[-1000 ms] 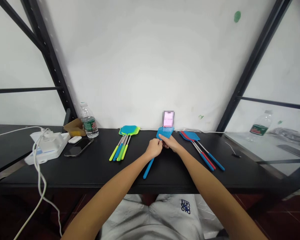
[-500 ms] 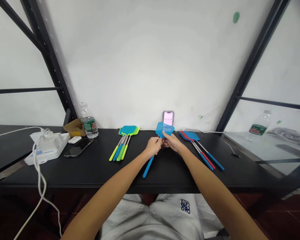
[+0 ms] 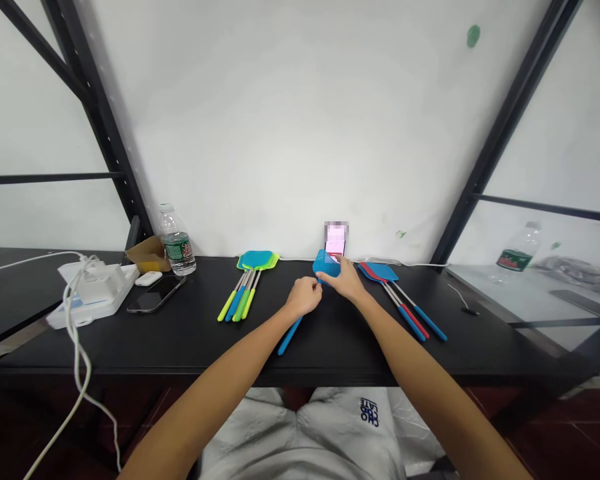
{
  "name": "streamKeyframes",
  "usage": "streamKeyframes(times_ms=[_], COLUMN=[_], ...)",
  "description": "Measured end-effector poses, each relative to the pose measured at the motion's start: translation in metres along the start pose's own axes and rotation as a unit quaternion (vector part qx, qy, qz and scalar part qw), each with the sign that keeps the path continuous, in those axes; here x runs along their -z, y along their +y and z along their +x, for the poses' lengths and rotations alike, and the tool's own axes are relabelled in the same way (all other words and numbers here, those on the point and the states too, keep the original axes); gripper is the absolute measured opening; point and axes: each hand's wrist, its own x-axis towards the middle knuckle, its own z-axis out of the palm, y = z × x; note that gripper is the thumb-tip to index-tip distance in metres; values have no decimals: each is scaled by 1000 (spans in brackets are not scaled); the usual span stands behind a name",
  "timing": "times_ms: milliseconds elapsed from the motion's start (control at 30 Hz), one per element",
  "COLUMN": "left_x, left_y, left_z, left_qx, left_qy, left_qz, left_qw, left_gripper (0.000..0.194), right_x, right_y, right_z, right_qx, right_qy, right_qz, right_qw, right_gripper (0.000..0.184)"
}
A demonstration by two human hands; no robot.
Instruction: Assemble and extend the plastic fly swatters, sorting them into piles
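A blue fly swatter [image 3: 326, 263] slants over the middle of the table, its mesh head up and its blue handle pointing down to the left. My left hand [image 3: 305, 295] is closed round its shaft just below the head. On the head's right side is my right hand [image 3: 345, 280], thumb across the lower part and fingers at the right edge, partly hidden. To the left lies a fanned pile of yellow, green and blue fly swatters [image 3: 258, 260]. Blue and red fly swatters [image 3: 386, 272] lie to the right, handles toward me.
A lit phone [image 3: 335, 233] leans on the wall behind the swatter. On the left are a water bottle [image 3: 179, 241], a cardboard box [image 3: 150, 255], a dark phone [image 3: 157, 294], a white case [image 3: 149, 279] and a power strip [image 3: 95, 297] with cables. Black posts frame the table [image 3: 190, 347].
The swatter's head has turned and narrowed in view, and its handle end has swung slightly left. My right hand has shifted up and right, its fingers opening wider around the head.
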Motion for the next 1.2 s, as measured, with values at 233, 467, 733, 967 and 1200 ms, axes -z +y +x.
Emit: streamKeyframes(times_ms=[233,467,733,967,1200], left_x=[3,3,1,1,1], left_y=[4,5,3,4,6], left_z=[-5,-7,-4,-1,-2], left_qx=[-4,-10,-16,-30,-2], left_qy=[-9,-29,-26,-2,1], left_qz=[67,69,25,-39,-94], left_qw=[998,997,999,999,996], left_gripper=[28,29,28,30,31], right_x=[4,5,5,5,5], right_y=[-16,-16,-10,-9,-18], right_z=[-8,-9,-6,-5,-8], right_qx=[-9,-23,0,35,60], right_qy=[-37,-40,-23,9,50], right_qz=[-92,-100,-43,-10,-35], right_qw=[995,994,999,999,996], right_gripper=[86,87,81,76,74])
